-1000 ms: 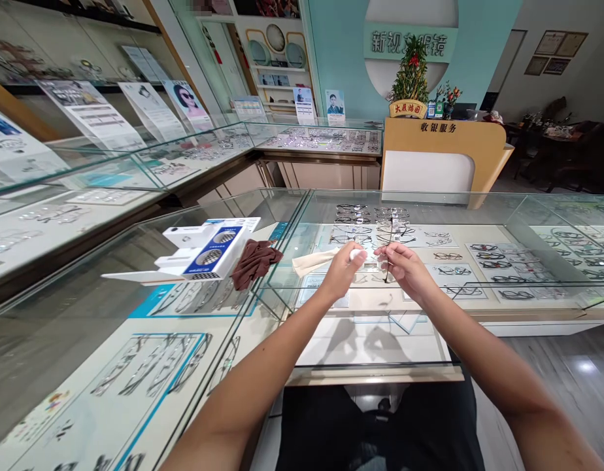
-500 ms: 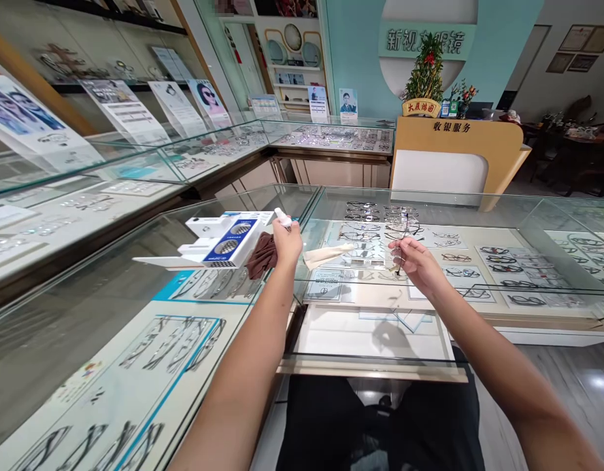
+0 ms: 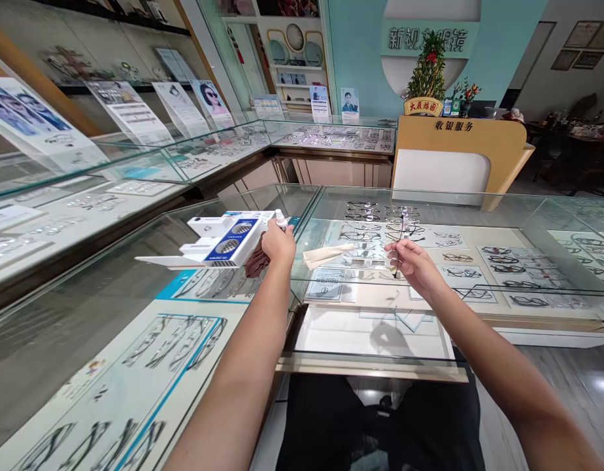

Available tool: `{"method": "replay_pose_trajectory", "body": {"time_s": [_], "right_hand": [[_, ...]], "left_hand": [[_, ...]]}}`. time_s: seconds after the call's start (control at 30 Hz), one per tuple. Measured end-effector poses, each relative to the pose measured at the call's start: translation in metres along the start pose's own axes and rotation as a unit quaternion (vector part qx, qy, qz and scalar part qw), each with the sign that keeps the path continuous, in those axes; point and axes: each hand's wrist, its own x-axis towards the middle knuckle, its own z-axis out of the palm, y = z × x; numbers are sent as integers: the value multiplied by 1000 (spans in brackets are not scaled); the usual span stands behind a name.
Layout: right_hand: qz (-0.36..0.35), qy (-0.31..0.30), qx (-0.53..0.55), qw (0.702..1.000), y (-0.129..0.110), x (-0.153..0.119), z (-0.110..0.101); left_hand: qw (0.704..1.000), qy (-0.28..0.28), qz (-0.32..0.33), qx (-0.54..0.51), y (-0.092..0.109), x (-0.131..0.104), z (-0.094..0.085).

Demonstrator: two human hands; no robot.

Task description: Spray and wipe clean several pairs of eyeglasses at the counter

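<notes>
My left hand (image 3: 278,244) is closed around a small white bottle (image 3: 281,218), whose top sticks up above my fingers. Just behind that hand, a brown cloth (image 3: 256,260) lies against a blue and white box (image 3: 229,243) with its flap spread out; my hand hides part of the cloth. My right hand (image 3: 414,260) pinches a pair of thin-framed eyeglasses (image 3: 397,256), held on edge above the glass counter. Against the frames displayed beneath, their exact outline is hard to make out. A cream-coloured pouch (image 3: 327,255) rests on the glass between my two hands.
Under the glass counter (image 3: 341,294) lie rows of eyeglass frames (image 3: 506,265). A white drawer (image 3: 351,333) stands out in front of my lap. More display cases (image 3: 223,147) run along the left and back, and a wooden cashier desk (image 3: 510,140) stands behind.
My left hand has shifted slightly left and lower with the white bottle, which now stands more upright. The eyeglasses in my right hand have turned a little.
</notes>
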Motion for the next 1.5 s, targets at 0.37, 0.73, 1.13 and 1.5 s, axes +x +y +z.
{"method": "replay_pose_trajectory", "body": {"time_s": [0.37, 0.73, 1.13, 1.5], "right_hand": [[2, -2, 11, 1000, -2, 0, 1], [-2, 6, 8, 1000, -4, -1, -1], [1, 12, 13, 1000, -6, -1, -2], [-19, 28, 15, 999, -7, 0, -2]], "left_hand": [[1000, 12, -15, 17, 16, -10, -12], [976, -40, 200, -75, 43, -33, -31], [903, -349, 252, -13, 46, -49, -4], [691, -497, -72, -519, 83, -121, 17]]}}
